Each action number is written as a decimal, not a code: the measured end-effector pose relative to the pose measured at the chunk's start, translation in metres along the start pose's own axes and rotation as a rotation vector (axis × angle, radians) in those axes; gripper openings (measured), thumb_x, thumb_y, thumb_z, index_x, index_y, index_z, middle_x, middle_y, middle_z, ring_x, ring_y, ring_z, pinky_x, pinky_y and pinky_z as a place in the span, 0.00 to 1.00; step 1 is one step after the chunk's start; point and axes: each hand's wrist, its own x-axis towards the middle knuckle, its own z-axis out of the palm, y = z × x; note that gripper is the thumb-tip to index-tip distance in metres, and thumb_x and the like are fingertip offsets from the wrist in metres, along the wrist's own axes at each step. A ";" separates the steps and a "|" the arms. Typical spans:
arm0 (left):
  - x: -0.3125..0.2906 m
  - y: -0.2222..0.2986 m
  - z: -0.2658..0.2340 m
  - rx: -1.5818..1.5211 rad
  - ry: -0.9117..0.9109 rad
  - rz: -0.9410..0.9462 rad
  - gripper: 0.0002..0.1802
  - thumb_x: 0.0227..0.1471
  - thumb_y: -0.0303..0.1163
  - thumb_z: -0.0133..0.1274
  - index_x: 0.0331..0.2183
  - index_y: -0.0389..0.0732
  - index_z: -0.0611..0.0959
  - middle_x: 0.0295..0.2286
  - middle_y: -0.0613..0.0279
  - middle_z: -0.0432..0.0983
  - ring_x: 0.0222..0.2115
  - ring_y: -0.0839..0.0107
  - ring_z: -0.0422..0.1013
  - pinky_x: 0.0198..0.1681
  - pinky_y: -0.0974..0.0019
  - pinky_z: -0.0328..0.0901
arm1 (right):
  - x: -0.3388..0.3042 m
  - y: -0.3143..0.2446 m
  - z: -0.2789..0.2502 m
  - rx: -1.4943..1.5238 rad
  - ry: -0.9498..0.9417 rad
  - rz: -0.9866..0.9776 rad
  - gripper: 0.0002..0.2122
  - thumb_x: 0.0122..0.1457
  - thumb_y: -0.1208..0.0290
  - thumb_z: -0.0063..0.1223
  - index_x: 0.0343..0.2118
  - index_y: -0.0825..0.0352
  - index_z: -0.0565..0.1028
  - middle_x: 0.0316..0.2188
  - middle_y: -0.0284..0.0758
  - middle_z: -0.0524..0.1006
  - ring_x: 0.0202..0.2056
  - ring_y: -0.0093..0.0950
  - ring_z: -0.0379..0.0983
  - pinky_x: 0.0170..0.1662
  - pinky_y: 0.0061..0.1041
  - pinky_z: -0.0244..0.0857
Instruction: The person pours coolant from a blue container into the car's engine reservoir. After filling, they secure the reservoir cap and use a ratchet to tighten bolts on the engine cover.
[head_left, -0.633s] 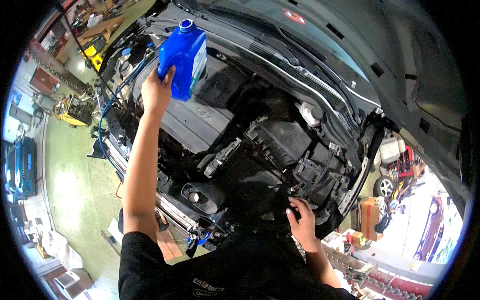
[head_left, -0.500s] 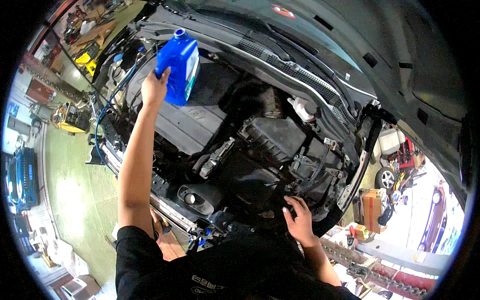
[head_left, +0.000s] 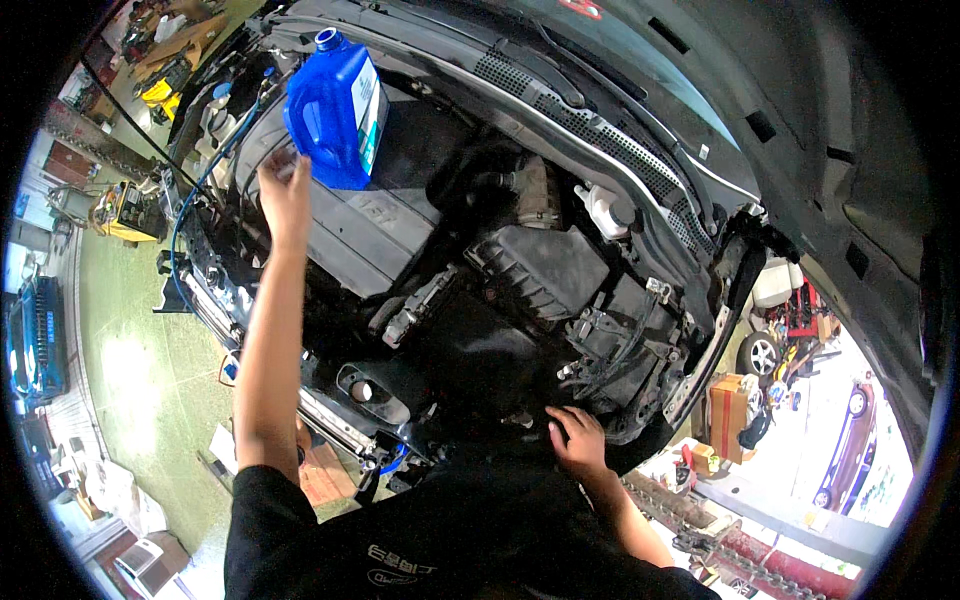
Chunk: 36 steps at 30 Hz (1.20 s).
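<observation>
A blue plastic jug (head_left: pixel 340 112) with a side handle and an uncapped mouth stands upright on the grey engine cover (head_left: pixel 365 235) in a car's engine bay. Just below the jug's handle is my left hand (head_left: pixel 285 200), apart from it, with loosely curled fingers and nothing visible in them. My right hand (head_left: pixel 578 440) rests at the near right of the bay, its fingers stretched out and holding nothing. Beyond it lie a black air filter box (head_left: pixel 545 265) and a ribbed intake hose (head_left: pixel 538 195).
The raised hood (head_left: pixel 840 120) overhangs the right side. A white fluid reservoir (head_left: pixel 605 212) sits near the windshield cowl. In an oval black duct (head_left: pixel 385 405) at the near edge is a small pale round thing (head_left: pixel 362 392). A blue hose (head_left: pixel 178 235) hangs along the left side.
My left hand has let go of the jug's handle and drawn back toward me. The jug now stands by itself on the engine cover. My right hand stays near the same spot.
</observation>
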 end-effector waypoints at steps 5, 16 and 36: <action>-0.122 0.038 0.063 0.115 -0.804 -0.040 0.20 0.56 0.30 0.60 0.51 0.37 0.80 0.45 0.50 0.81 0.45 0.57 0.77 0.50 0.56 0.70 | 0.002 0.005 0.013 -0.051 0.118 -0.142 0.09 0.55 0.71 0.62 0.40 0.57 0.84 0.36 0.34 0.83 0.37 0.36 0.80 0.41 0.38 0.75; -0.115 -0.044 0.293 0.630 -0.907 0.496 0.29 0.61 0.35 0.51 0.61 0.36 0.72 0.59 0.48 0.72 0.56 0.50 0.71 0.57 0.53 0.69 | -0.004 0.016 0.020 -0.090 0.126 -0.092 0.11 0.51 0.73 0.65 0.39 0.59 0.83 0.28 0.38 0.79 0.29 0.42 0.77 0.33 0.41 0.71; -0.082 -0.001 0.225 0.036 -1.175 0.013 0.29 0.61 0.40 0.61 0.57 0.34 0.76 0.46 0.36 0.80 0.46 0.54 0.77 0.54 0.57 0.69 | 0.000 0.015 0.017 -0.072 0.105 -0.110 0.12 0.49 0.74 0.66 0.39 0.61 0.83 0.32 0.36 0.82 0.32 0.38 0.79 0.34 0.38 0.74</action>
